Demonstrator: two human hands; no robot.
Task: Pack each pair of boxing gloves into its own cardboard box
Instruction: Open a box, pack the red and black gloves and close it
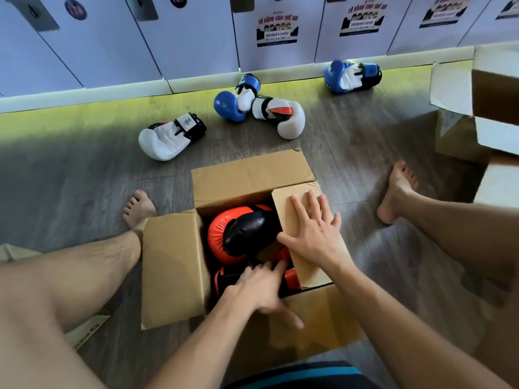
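An open cardboard box (pixel 174 265) stands on the floor between my legs. Inside lie an orange and black boxing glove (pixel 224 234) and a second one (pixel 290 277) lower down, partly hidden. My left hand (pixel 261 287) reaches into the box with its fingers on the lower glove. My right hand (pixel 316 234) lies flat with spread fingers on the box's right flap. Further off on the floor lie two white gloves (pixel 165 138) (pixel 283 115) and two blue and white gloves (pixel 236 101) (pixel 351 77).
More open cardboard boxes (pixel 474 119) stand at the right edge, and another piece of cardboard (pixel 87 329) lies under my left leg. A row of white lockers (pixel 182 37) runs along the back. My bare feet rest on the wood floor on both sides of the box.
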